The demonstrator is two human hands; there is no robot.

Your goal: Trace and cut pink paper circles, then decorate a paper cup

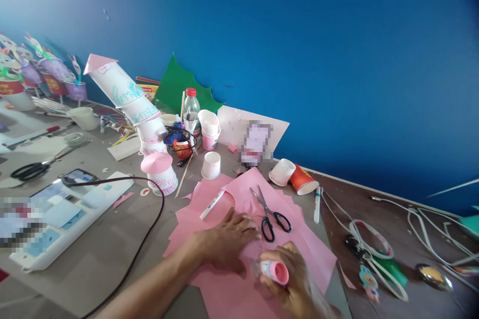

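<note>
My left hand [223, 239] lies flat with fingers stretched over a stack of pink paper [312, 251]. My right hand [295, 279] is wrapped round a glue stick [276, 272] with a pink base, held tilted low over the sheets; its tip is hidden from me. Just beyond my hands, black-handled scissors [271, 217] rest on the paper, blades slightly apart and pointing away. A white marker [212, 205] lies to the left of them, also on the pink sheets.
A tower of decorated paper cups [129, 94] leans at the left. Beyond the paper stand a white cup [211, 165], a phone [256, 142] and a red cup [304, 180]. A dark cable [159, 209] curves across the left; white cables [422, 229] lie at right.
</note>
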